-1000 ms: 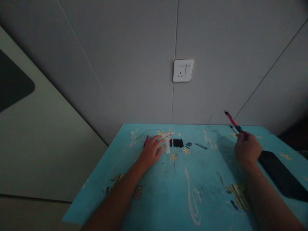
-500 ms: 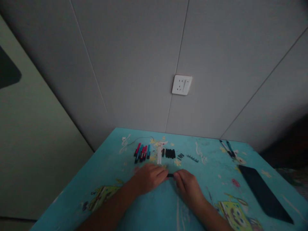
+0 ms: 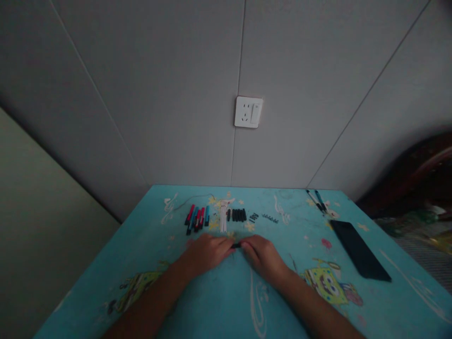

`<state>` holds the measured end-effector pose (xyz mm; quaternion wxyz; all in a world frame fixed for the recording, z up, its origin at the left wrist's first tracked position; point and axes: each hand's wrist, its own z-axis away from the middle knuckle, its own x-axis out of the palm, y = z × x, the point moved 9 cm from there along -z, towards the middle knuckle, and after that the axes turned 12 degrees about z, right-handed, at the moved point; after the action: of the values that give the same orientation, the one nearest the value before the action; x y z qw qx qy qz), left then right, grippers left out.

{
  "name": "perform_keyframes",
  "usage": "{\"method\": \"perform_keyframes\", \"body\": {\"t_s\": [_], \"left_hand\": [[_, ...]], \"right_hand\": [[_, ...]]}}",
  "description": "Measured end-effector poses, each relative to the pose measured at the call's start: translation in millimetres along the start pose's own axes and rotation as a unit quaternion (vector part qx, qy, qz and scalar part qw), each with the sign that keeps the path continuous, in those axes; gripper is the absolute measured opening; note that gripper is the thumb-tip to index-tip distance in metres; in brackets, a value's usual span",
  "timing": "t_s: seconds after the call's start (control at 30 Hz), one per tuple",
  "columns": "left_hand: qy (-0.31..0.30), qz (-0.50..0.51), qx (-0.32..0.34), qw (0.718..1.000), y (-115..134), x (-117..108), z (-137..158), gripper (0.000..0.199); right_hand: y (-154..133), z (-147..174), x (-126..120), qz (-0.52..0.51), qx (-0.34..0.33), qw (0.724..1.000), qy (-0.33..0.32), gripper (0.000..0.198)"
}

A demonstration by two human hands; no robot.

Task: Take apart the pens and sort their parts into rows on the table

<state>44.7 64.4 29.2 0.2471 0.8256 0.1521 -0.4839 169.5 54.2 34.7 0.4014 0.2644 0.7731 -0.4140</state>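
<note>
Low over the middle of the table, my left hand (image 3: 208,252) and my right hand (image 3: 264,255) pinch a short black pen part (image 3: 236,245) from its two ends. Fingers cover most of it, so its full shape is hidden. Beyond my left hand lies a group of red and blue pen pieces with dark ends (image 3: 197,218). Beside them are thin white sticks (image 3: 223,219), which look like pen refills. A row of short black cylinders (image 3: 239,215) comes to their right, followed by small dark pieces (image 3: 253,217) and a line of tiny dark parts (image 3: 270,218).
A blue cartoon-print cover (image 3: 212,306) spreads over the table. Two pens (image 3: 316,201) lie at the back right, near a flat black rectangular object (image 3: 360,252). Behind the table rises a grey wall with a white socket (image 3: 248,112).
My hands have drawn slightly closer together, and less of the black pen part shows between them. The whole view has shifted. The laid-out pieces appear unmoved on the table.
</note>
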Motion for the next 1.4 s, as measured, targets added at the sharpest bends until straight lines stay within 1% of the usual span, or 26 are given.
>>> {"method": "perform_keyframes", "body": {"t_s": [0.07,0.13,0.2,0.27,0.33,0.5,0.6,0.73,0.83,0.9,0.97,1.07,1.13,1.23,1.33,1.4], "left_hand": [[-0.033,-0.025,-0.003,0.999,0.9,6.0,-0.6,0.023],[-0.053,-0.034,-0.006,0.998,2.1,7.9,-1.3,0.023],[-0.051,-0.032,-0.012,0.998,2.6,5.1,-2.2,0.023],[-0.042,-0.035,-0.015,0.998,3.2,1.6,-3.0,0.024],[-0.040,-0.036,-0.014,0.998,4.1,0.4,-3.3,0.024],[-0.047,-0.031,-0.011,0.998,5.9,1.0,-3.4,0.024],[-0.032,-0.020,-0.018,0.999,6.2,-2.9,-3.5,0.026],[-0.029,-0.016,-0.048,0.998,1.3,-5.9,-3.1,0.028],[-0.028,-0.009,-0.037,0.999,1.0,-7.1,-3.8,0.026],[-0.014,0.002,-0.017,1.000,2.2,-10.0,-4.9,0.026],[0.004,0.006,-0.005,1.000,2.3,-13.6,-5.9,0.026],[0.020,0.006,-0.001,1.000,1.8,-16.2,-6.2,0.026],[0.021,0.009,-0.002,1.000,1.6,-15.6,-5.7,0.026],[0.018,0.014,-0.007,1.000,1.1,-14.1,-4.6,0.026],[0.011,0.022,-0.006,1.000,0.9,-12.8,-4.2,0.027],[0.004,0.027,-0.005,1.000,0.2,-11.5,-4.2,0.028]], "right_hand": [[5.3,-0.7,3.5,-0.013,0.015,1.000,-0.001,0.023],[8.6,-1.3,2.5,-0.029,0.024,0.999,0.012,0.017],[9.5,-1.3,-1.3,-0.044,0.027,0.998,0.032,0.013],[8.1,-1.2,-4.0,-0.054,0.022,0.997,0.041,0.014],[7.0,-1.3,-3.6,-0.059,0.021,0.997,0.034,0.022],[7.7,-2.6,5.5,-0.082,0.023,0.996,-0.013,0.024],[5.0,-2.9,-0.9,-0.094,0.000,0.995,0.020,0.019],[0.8,-1.3,-13.5,-0.104,-0.026,0.991,0.078,0.020],[7.5,-1.5,-22.6,-0.083,-0.004,0.992,0.096,0.021],[20.8,-1.7,-31.9,-0.039,0.023,0.994,0.101,0.020],[42.4,-0.6,-45.7,0.025,0.058,0.992,0.108,0.020],[88.6,6.1,-69.5,0.116,0.135,0.978,0.113,0.022],[118.8,12.7,-79.1,0.158,0.186,0.965,0.093,0.023],[148.6,20.9,-80.6,0.187,0.229,0.954,0.052,0.023],[161.3,24.5,-71.7,0.177,0.250,0.952,0.023,0.022],[165.0,25.5,-66.1,0.170,0.262,0.950,0.017,0.021]]}}
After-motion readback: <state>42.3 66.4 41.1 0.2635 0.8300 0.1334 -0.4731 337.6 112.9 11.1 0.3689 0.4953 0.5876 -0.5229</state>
